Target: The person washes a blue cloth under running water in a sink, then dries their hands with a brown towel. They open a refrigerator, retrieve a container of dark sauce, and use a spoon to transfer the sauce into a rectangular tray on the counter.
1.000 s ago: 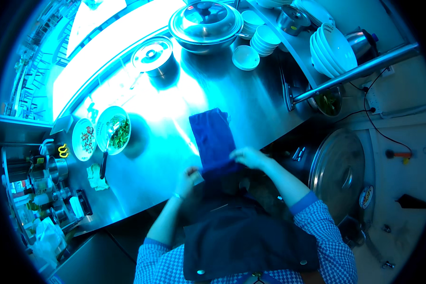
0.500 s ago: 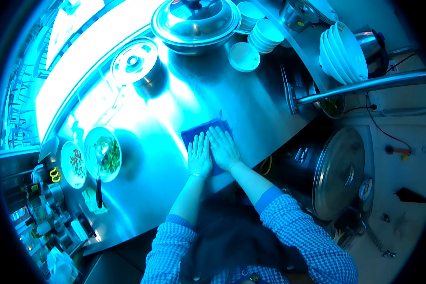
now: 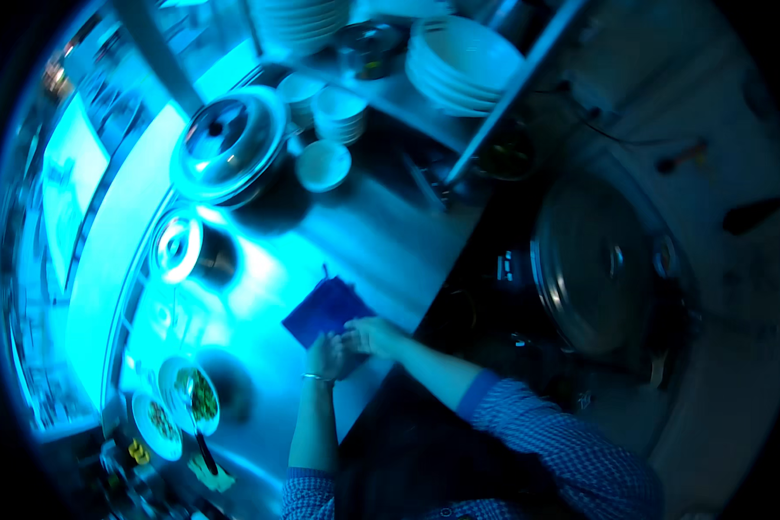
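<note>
While blue cloth (image 3: 325, 310) lies on steel counter (image 3: 399, 247), left hand (image 3: 326, 355) and right hand (image 3: 369, 336) crowd its near edge! Fingers blurred, can't tell whether pinching; cloth sits close, presumably for two-handed reach. Off left, black spoon handle (image 3: 206, 452) juts past white bowl (image 3: 169, 381), likely for easy grabbing.

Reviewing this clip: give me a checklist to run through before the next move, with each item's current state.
1. Blue cloth lying on the steel counter: ok.
2. Left hand and right hand both at the cloth's near edge: ok.
3. Fingers gripping the cloth: cannot tell, too blurred.
4. Bowl of greens apart from the cloth: ok.
5. Lidded pan away from both hands: ok.
6. Picture sharp enough for fine detail: not ok.
</note>
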Motion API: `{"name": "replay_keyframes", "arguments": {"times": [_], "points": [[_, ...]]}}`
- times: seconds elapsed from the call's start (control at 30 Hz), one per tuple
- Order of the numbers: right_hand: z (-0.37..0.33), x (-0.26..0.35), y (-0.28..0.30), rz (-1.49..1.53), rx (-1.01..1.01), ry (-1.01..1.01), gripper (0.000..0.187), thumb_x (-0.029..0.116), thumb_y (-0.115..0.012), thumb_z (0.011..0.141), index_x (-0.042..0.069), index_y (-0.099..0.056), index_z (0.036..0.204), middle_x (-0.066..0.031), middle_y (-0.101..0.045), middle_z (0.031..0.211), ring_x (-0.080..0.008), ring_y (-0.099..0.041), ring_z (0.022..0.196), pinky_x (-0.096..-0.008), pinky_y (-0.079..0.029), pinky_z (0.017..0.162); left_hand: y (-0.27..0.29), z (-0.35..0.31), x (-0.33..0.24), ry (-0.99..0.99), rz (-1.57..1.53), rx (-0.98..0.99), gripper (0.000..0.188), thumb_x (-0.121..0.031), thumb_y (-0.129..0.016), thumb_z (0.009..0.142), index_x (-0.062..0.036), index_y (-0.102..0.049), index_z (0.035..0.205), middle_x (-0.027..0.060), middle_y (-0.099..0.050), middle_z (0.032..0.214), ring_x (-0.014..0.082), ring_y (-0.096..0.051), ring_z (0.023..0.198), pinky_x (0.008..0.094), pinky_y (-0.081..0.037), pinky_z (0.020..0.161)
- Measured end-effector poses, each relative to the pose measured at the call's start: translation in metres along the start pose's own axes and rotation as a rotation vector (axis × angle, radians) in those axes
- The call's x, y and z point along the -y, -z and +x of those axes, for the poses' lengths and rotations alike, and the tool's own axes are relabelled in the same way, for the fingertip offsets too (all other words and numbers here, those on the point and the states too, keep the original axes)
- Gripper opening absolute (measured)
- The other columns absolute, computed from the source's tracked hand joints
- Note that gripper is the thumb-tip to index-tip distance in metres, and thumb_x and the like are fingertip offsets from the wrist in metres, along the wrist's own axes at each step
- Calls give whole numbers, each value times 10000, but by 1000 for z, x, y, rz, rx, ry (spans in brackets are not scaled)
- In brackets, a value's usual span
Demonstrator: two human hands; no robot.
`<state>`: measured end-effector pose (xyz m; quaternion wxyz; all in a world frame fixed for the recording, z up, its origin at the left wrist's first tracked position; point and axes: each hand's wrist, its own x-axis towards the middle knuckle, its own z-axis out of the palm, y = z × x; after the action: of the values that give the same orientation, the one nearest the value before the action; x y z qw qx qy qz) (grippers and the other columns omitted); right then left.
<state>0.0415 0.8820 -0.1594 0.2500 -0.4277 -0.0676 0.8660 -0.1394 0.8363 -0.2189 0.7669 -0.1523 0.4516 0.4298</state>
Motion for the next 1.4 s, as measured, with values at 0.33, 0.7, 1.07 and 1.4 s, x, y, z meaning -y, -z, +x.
{"name": "replay_keyframes", "arguments": {"times": [0.33,0.7,1.07,1.4], "points": [[-155,15,111,-575,-350,441,187,117,-552,819,6,-552,969,-113,-590,755,-202,-611,661,-290,-516,544,-74,-18,57,-616,590,-185,356,-34,-452,850,-6,-398,1201,144,-570,914,178,-560,700,264,-479,549],[-581,-150,419,284,-1124,786,452,501,-416,848,79,-511,719,9,-459,570,-107,-420,447,-246,-355,443,-223,-53,414,83,1069,429,296,-364,-468,859,-115,-502,704,16,-418,464,128,-383,355,253,-307,338],[-742,-120,563,810,-735,1274,458,383,-385,889,50,-424,1200,-101,-508,1140,-205,-508,910,-342,-393,830,-469,-170,728,990,387,1205,658,-557,-100,864,-142,-170,1369,99,-94,1431,268,-31,1327,476,46,1042],[-803,-49,748,1,-1796,845,528,224,-581,772,6,-403,1219,-130,-590,908,-238,-571,799,-328,-454,715,-564,-51,897,1018,534,948,749,-596,-58,839,-72,-222,1348,131,-168,1411,293,-109,1313,467,-30,1050]]}}
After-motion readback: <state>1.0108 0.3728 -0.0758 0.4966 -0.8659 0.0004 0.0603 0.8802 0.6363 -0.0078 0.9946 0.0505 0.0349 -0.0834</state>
